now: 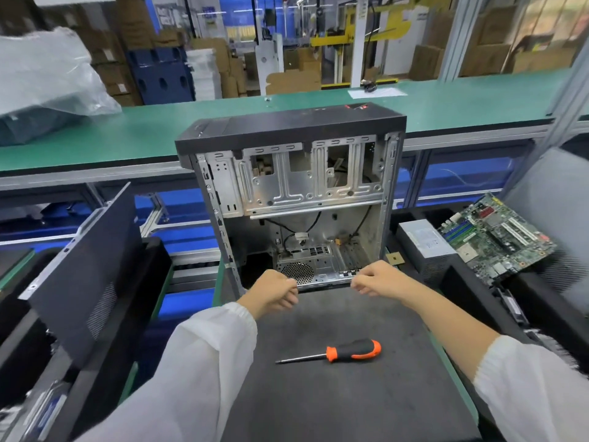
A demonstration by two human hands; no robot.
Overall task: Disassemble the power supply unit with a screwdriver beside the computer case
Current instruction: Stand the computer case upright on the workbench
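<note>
- Our left hand (pixel 276 290) grips the near bottom edge of the computer case (pixel 291 199), its fingers curled round the metal lip just below the round fan grille (pixel 294 273).
- Our right hand (pixel 376 279) grips the same lip further right, with the thumb and fingers pinching the edge.
- The case lies open side up at the far edge of the dark work mat (pixel 334 393), its black front panel turned away from us; bare drive bays and loose black cables show inside.
- The screwdriver (pixel 334 354), with a black and orange handle, lies flat near the middle of the mat, between our two sleeves, its tip pointing left; neither hand touches it.
- The power supply unit (pixel 425 242), a grey box with a white label, sits off the right edge of the mat, just beside the case's right wall.
- A green motherboard (pixel 497 236) lies tilted to the right of the power supply unit, touching or overlapping it; we cannot tell which.
- A black side panel (pixel 86 266) leans tilted off the left edge of the mat.
- Beyond the case runs a green bench (pixel 446 106), with a crumpled plastic bag (pixel 47 74) at its left end.
</note>
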